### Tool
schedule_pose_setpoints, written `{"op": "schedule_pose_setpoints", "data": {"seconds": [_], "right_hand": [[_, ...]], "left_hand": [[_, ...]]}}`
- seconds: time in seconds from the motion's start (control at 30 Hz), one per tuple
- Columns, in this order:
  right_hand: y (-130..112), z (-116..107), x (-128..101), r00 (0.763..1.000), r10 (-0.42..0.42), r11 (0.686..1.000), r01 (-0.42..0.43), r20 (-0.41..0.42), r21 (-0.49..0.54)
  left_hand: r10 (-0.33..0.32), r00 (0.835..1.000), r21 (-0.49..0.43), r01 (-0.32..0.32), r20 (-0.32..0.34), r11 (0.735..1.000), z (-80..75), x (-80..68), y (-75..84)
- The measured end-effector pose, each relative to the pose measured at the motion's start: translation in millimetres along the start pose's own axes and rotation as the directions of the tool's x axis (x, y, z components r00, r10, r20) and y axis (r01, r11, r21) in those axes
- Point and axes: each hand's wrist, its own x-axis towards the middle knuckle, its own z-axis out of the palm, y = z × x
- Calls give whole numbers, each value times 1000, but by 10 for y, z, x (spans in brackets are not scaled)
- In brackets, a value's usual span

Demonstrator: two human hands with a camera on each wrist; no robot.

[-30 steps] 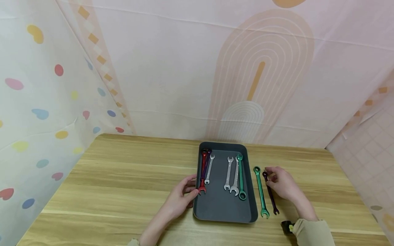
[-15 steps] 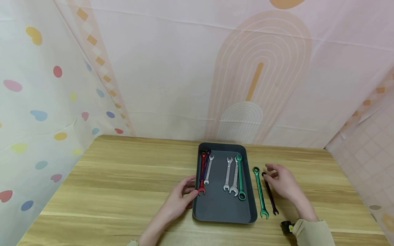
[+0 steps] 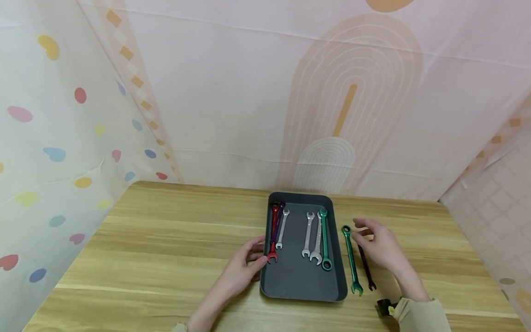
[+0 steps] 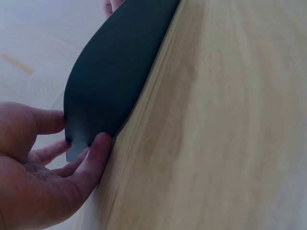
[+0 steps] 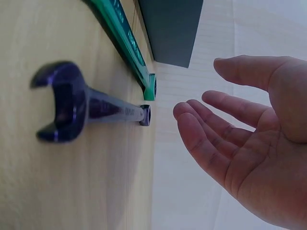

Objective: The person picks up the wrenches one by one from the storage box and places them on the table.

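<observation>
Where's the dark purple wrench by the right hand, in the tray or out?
Out. The dark purple wrench lies flat on the table, right of the green wrench and the tray; the right hand hovers open above it.

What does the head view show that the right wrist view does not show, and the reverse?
Only the head view shows the left hand touching the tray and the wrenches lying inside it. Only the right wrist view shows, close up, the purple wrench and its open jaw. Both show the open right hand above the purple wrench and the green wrench on the table.
</observation>
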Motion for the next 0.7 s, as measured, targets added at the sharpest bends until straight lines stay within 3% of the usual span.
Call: {"op": "schedule_pose_setpoints", "data": {"seconds": [0.7], "right_hand": [[-270, 60, -30, 996, -71, 997, 73, -50, 28]], "left_hand": [[4, 1000, 1, -4, -2, 1000, 21, 14, 29]]}}
